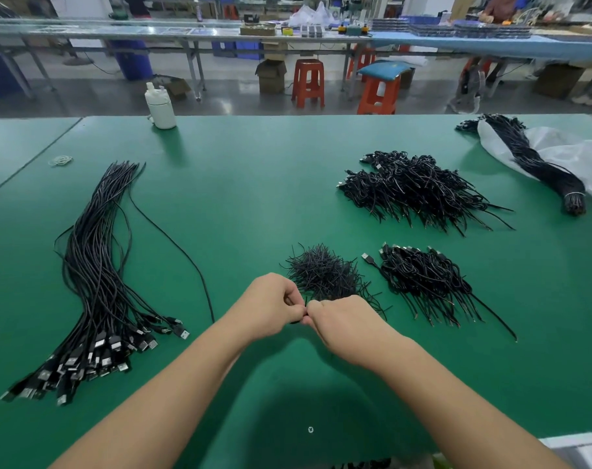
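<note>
Both bare forearms stretched from the near edge of the bench [240, 198] and converged short of its middle. The left grip [274, 308] and the right grip [347, 324] sat knuckles-up, fingers curled in, thumbs and fingertips pinched tight where the two grips touched each other.

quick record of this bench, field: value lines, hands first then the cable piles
left hand: pinches a black wire at its fingertips
right hand: pinches the same wire, fingertips meeting the left's
surface: green table
left of hands: long cables fanned out, USB plugs toward the person
just beyond hands: short wire pieces in a heap
right of hands: small cable pile
farther back right: large cable pile
far right corner: banded bundle on a white bag
far edge: white bottle
</note>
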`<state>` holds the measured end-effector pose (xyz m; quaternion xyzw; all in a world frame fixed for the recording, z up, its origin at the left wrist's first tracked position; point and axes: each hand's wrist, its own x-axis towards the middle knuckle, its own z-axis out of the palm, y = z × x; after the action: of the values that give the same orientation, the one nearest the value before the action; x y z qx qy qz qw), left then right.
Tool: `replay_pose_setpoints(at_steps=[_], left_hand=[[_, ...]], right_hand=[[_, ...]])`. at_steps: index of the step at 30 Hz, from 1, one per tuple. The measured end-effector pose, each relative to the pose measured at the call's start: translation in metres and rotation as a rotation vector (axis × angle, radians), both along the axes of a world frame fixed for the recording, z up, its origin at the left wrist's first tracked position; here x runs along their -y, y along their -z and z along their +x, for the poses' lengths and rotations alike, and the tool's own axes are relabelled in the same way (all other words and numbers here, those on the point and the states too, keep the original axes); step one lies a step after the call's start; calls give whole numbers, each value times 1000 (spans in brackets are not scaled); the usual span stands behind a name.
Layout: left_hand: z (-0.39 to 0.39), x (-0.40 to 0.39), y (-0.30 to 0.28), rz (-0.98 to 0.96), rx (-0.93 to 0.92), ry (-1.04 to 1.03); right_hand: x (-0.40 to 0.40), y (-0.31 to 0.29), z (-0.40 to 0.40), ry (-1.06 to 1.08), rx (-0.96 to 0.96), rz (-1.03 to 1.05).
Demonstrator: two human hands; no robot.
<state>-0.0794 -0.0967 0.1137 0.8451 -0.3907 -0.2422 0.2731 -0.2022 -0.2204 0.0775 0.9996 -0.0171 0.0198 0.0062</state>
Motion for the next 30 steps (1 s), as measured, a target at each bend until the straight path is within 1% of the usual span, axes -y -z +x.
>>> replay_pose_setpoints(at_steps=[2, 3, 4, 5, 7, 9, 11, 13, 17, 19, 21, 23, 25, 27, 30], left_hand=[[4, -1, 0, 10, -45, -5], [5, -2, 0, 12, -66, -18], [5, -3, 1, 3, -92, -45], [5, -3, 2, -28, -136, -90], [5, -5, 4, -135, -275, -217], [5, -6, 4, -235, -489, -304], [4, -6, 2, -299, -748, -335], [5, -7, 1, -319, -928, -345], [8, -11, 1, -333, -1066, -312], [8, -11, 1, -338, -1049, -288], [8, -11, 1, -349, -977, -264], [7, -11, 1, -346, -853, -226], [6, -11, -1, -332, -683, -160], [5, -12, -3, -328, -555, -86], [4, -11, -4, -328, -438, -28]], right_hand=[[0, -2, 1, -7, 17, -51], [1, -3, 2, -5, 58, -111], [3, -5, 2, 14, 134, -172], [4, -7, 2, 42, 240, -187], [4, -8, 1, 35, 475, -113], [2, -4, 0, -26, 626, -63], [2, -2, -2, -60, 678, -20], [5, -5, -4, -82, 682, 44], [6, -11, -5, -114, 625, 105], [7, -12, -5, -114, 586, 141], [6, -15, -6, -72, 582, 202], [4, -16, -8, -32, 557, 232], [2, -17, -9, 14, 504, 288], [-1, -17, -7, 128, 425, 438], [-4, -17, -2, 312, 362, 753]])
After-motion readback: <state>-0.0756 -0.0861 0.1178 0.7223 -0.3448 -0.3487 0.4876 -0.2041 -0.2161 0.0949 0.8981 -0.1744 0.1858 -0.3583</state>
